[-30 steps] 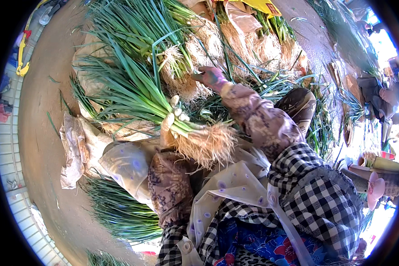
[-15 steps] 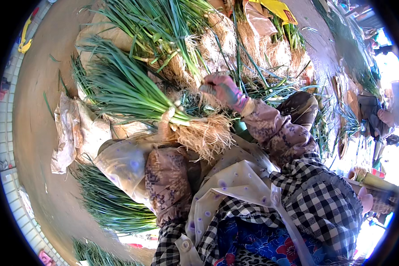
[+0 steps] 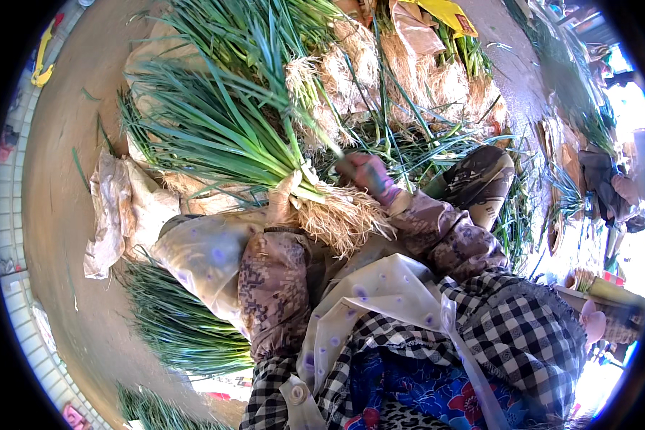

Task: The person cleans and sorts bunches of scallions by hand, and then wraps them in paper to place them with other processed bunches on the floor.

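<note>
My left hand (image 3: 283, 198) is wrapped round a thick bunch of green garlic (image 3: 222, 136) just above its pale, tangled roots (image 3: 344, 221). The long leaves fan out to the upper left. To the right of the bunch, my right hand (image 3: 371, 176), in a pinkish, stained glove, is closed on the root end of a single green garlic stalk (image 3: 327, 140). That stalk is smeared by motion and slants up to the left over the other leaves. Behind both hands lies a heap of more green garlic (image 3: 226, 36), with whitish roots turned this way.
Rooted bundles (image 3: 437, 89) lie at the back under brown paper and a yellow bag (image 3: 448, 14). Loose leaves litter the ground beyond my right hand. A crumpled sack (image 3: 111, 208) and another green bundle (image 3: 186, 319) lie left. Tiles (image 3: 11, 222) edge the floor.
My right hand has come down and nearer, drawing a stalk from the heap toward the bunch. The held bunch has shifted slightly right and its leaves have spread.
</note>
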{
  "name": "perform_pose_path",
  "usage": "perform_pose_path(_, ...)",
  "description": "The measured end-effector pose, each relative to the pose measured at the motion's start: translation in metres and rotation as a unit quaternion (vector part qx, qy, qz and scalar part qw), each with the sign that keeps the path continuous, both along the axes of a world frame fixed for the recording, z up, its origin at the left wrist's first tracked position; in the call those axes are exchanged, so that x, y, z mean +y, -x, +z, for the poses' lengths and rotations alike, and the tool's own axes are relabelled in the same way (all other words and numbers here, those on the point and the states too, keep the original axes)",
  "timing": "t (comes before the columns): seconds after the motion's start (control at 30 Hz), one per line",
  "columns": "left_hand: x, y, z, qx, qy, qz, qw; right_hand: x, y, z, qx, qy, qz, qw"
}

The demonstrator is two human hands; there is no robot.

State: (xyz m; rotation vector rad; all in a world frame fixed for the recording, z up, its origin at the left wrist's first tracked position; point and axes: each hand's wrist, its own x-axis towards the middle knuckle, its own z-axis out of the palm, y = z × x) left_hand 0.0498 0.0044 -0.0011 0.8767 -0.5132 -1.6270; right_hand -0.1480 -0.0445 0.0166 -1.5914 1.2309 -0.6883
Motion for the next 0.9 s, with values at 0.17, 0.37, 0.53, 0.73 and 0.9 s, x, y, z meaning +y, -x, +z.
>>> perform_pose_path(0.17, -0.007, 0.004, 0.008, 0.022, 0.015, -0.035, 0.999, -0.051, 0.077, -0.031, 0.179, 0.076, -0.243, 0.950)
perform_pose_path(0.37, -0.002, -0.003, 0.003, 0.013, -0.005, -0.031, 0.999, -0.060, -0.006, 0.029, -0.004, -0.008, -0.071, 0.997)
perform_pose_path(0.53, 0.008, 0.011, 0.024, 0.006, -0.043, 0.052, 0.998, -0.089, -0.091, 0.027, 0.057, -0.168, 0.095, 0.980)
perform_pose_path(0.73, 0.003, 0.041, 0.006, 0.038, -0.066, 0.048, 0.996, -0.133, -0.066, -0.038, -0.186, 0.001, 0.113, 0.976)
perform_pose_path(0.9, 0.015, 0.017, -0.011, 0.016, -0.056, 0.049, 0.997, -0.107, -0.079, 0.021, -0.073, -0.191, 0.112, 0.972)
